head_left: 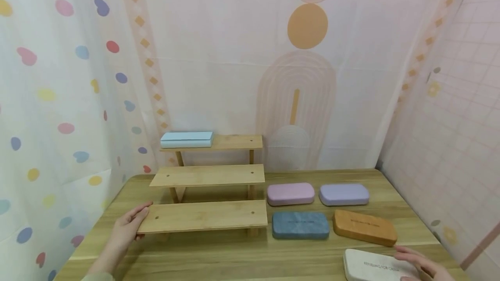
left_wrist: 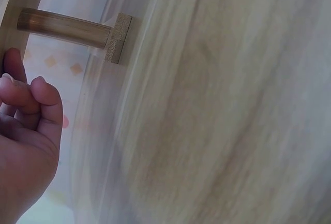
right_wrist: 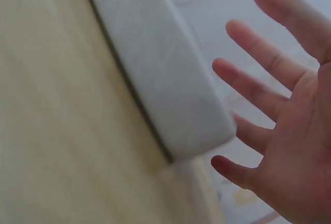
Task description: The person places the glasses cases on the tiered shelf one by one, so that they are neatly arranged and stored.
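Note:
A three-step wooden display stand (head_left: 207,217) occupies the left half of the table. My left hand (head_left: 126,227) grips the left end of its lowest step, thumb on top and fingers curled under the edge. Seen from the left wrist, the curled fingers (left_wrist: 45,102) sit close to the stand's wooden crossbar (left_wrist: 64,27). At front right lies a white glasses case (head_left: 375,266) with lettering on its lid. My right hand (head_left: 423,266) hovers over that case's right end; in the right wrist view its fingers are spread beside the case, holding nothing.
A light-blue case (head_left: 186,140) rests on the top step's left part. Right of the stand lie a pink case (head_left: 291,194), a lavender case (head_left: 343,194), a blue case (head_left: 300,225) and an orange case (head_left: 365,227). Curtains (head_left: 218,55) hang behind the wooden table (head_left: 218,261).

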